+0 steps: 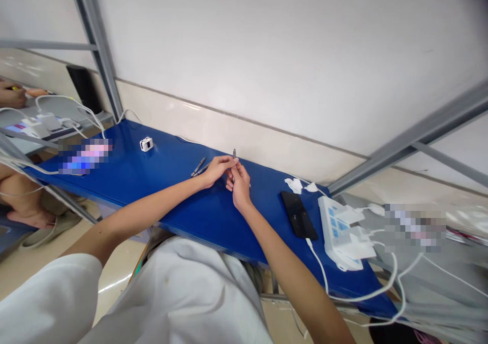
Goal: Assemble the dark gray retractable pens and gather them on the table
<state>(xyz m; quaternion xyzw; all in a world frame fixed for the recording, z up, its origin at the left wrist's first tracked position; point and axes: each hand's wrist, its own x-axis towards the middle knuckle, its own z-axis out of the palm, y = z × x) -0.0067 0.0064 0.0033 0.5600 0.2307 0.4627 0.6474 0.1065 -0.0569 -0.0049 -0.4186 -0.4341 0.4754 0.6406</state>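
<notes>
Over the middle of the blue desk [160, 174], my two hands meet with their fingertips close together. A dark pen [234, 153] points up from between them, its lower part hidden by the fingers. My left hand [219, 168] pinches it near the visible end. The fingers of my right hand [240, 184] are curled around the pen's lower part. Just left of my left hand lie a few grey pens [199, 166] on the desk, partly covered by that hand.
A small white device [146, 144] and a blurred phone-like screen [86, 157] are on the left. To the right lie a black phone [298, 214], crumpled tissue [293, 185] and a white power strip [335, 232] with cables. Another person's hand [12, 95] shows far left. Metal posts [101, 54] flank the desk.
</notes>
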